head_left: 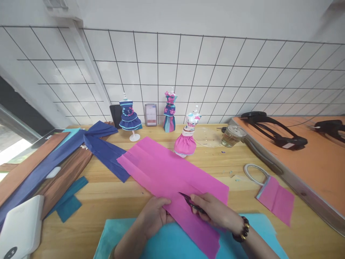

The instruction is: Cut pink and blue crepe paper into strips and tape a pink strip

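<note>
A long pink sheet, apparently crepe paper (164, 165), stretches diagonally over the wooden table toward me. My left hand (155, 216) pinches its near edge, thumb on top and fingers underneath. In my right hand (215, 212) is a pair of dark scissors (187, 197), with the blades over the pink sheet and pointing up and left. Part of the handles is hidden by my fingers. Under both forearms lies a turquoise sheet (129, 230), partly covered by the pink one. Behind the sheet stands a small dress form in a pink skirt (185, 144).
Two more dressed forms, one in blue ruffles (129, 117) and one slimmer (169, 112), stand near the tiled wall. A glass of liquid (232, 136) is at back right. Blue and brown strips (67, 169) and a white power bank (23, 225) lie left; a pink piece (277, 199) lies right.
</note>
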Demonstrator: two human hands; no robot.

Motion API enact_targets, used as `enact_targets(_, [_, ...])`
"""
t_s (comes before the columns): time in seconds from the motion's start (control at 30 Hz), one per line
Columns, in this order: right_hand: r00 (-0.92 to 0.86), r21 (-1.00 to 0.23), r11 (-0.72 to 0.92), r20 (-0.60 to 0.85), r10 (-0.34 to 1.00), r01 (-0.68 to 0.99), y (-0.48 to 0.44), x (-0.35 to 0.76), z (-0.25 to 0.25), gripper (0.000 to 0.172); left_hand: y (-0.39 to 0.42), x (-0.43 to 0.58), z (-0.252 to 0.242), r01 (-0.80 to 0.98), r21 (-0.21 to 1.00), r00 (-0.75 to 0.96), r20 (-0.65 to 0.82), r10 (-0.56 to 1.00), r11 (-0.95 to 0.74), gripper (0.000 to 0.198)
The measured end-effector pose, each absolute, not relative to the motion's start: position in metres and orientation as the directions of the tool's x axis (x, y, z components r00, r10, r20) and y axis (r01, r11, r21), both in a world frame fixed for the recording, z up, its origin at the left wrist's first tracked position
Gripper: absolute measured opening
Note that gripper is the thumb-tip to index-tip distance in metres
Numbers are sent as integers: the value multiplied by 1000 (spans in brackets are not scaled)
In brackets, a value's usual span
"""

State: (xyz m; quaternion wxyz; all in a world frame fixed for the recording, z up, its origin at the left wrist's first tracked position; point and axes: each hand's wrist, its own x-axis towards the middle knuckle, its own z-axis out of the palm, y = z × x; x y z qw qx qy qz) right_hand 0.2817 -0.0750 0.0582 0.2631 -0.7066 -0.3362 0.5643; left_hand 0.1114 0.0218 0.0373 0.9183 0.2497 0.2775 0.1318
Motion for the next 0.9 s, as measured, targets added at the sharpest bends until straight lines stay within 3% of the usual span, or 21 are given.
enact_targets(0.2, [136, -736, -661, -647, 751, 149, -59, 272, 62, 44, 22, 110, 37, -107, 528, 857, -380, 347, 843, 37])
enact_targets(0.43, [131, -769, -621, -607, 784, 150, -52, 267, 63, 40, 22, 112, 39, -78, 525, 810, -463, 361, 847, 38])
enact_targets(0.9, [136, -814, -557, -541, 830, 163, -51, 266, 51, 45, 22, 111, 38, -82, 533, 811, -455, 367, 842, 38])
